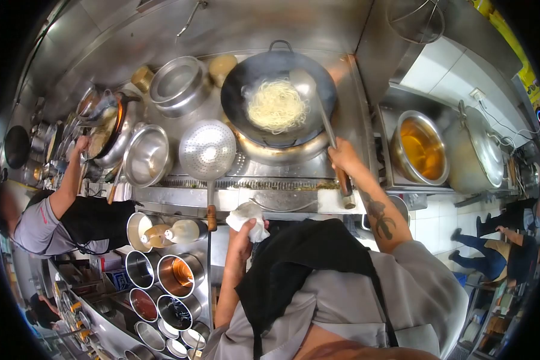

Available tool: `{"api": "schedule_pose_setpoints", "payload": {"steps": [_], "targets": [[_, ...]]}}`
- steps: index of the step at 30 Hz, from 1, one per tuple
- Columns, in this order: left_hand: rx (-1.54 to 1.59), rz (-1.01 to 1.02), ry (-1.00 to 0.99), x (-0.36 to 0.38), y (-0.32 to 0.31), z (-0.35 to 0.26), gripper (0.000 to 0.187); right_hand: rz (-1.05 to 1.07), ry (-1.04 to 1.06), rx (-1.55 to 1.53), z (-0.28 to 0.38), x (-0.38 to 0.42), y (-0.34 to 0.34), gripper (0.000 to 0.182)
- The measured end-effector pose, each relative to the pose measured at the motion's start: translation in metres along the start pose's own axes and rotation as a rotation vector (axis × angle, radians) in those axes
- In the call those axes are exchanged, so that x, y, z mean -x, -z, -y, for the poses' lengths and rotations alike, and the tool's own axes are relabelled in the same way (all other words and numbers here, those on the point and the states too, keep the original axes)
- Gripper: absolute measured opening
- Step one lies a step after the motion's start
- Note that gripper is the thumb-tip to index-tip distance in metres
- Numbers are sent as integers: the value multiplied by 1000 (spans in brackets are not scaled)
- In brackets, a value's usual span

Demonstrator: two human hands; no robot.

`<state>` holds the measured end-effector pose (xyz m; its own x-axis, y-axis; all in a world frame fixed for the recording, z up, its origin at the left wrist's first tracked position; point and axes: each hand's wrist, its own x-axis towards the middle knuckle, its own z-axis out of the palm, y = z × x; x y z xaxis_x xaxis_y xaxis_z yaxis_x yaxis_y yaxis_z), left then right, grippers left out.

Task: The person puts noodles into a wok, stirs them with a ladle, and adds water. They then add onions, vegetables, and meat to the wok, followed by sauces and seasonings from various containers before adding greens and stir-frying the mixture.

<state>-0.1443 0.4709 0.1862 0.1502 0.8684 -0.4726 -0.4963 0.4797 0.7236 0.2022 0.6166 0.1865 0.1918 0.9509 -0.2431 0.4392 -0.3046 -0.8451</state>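
Note:
Pale noodles (278, 107) lie in a heap in the dark wok (237, 84) on the burner. My right hand (345, 157) is wrapped round the long handle of a wok ladle (303, 84), whose bowl rests in the wok at the noodles' right edge. Below the stove edge, my left hand (241, 240) grips a crumpled white cloth (249, 219). A large perforated skimmer (208, 149) lies left of the wok, its wooden-tipped handle pointing toward me, close to my left hand.
Left of the skimmer are a steel bowl (147, 157) and a steel pot (179, 87). Sauce pots, one being a copper-toned pot (175, 276), stand at lower left. A pot of amber liquid (423, 147) sits right. A co-worker (60, 219) works at the left; other people are far right.

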Motion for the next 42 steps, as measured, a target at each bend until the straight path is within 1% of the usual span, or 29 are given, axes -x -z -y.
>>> {"api": "schedule_pose_setpoints", "payload": {"steps": [3,4,6,7,8,11,12,15,18,21,22,25,26,27,29,30,31,33,36,39,40,42], "targets": [[-13,-10,-2,-1,-2,1,44,210,-207,-367,13,7,-10,7],[1,-7,19,-3,-2,2,44,283,-301,-436,21,1,-3,9],[26,-4,70,-6,-1,3,44,354,-321,-579,31,-17,8,10],[20,16,60,-5,-1,3,45,390,-329,-651,33,-21,10,10],[16,37,47,-6,-2,3,45,303,-209,-398,28,-25,2,18],[10,48,24,-6,-3,2,45,27,221,280,2,-22,-15,21],[9,42,21,-5,-3,3,45,36,206,236,5,-10,-11,25],[13,27,22,-2,1,5,44,222,40,32,26,28,14,26],[31,8,55,-2,4,5,44,301,-41,200,42,26,22,27],[33,31,103,-10,7,11,43,9,428,515,1,-5,-15,25],[26,34,106,-8,3,10,43,39,270,550,6,-6,-25,24],[3,35,105,-6,-3,4,42,161,252,373,11,12,-15,26],[-2,35,105,-6,-2,5,42,246,167,255,13,19,-1,30],[-6,35,106,-6,-1,7,42,233,166,276,5,15,8,28],[126,66,202,-20,14,20,45,207,159,319,-10,-2,17,26],[186,81,258,-19,14,21,47,147,215,353,-11,-9,16,27],[173,77,255,-19,13,21,50,84,268,388,-13,-16,15,28],[152,64,240,-15,-9,6,57,-45,414,502,0,-19,14,31],[259,151,188,-33,-16,0,59,-126,387,234,6,-2,13,37],[263,161,159,-59,-29,-6,62,-247,465,105,-28,17,4,43],[220,119,158,-69,-36,-9,63,-243,415,85,-40,25,0,42],[219,129,218,-98,-48,-14,57,-237,317,43,-55,44,-7,40]]}}
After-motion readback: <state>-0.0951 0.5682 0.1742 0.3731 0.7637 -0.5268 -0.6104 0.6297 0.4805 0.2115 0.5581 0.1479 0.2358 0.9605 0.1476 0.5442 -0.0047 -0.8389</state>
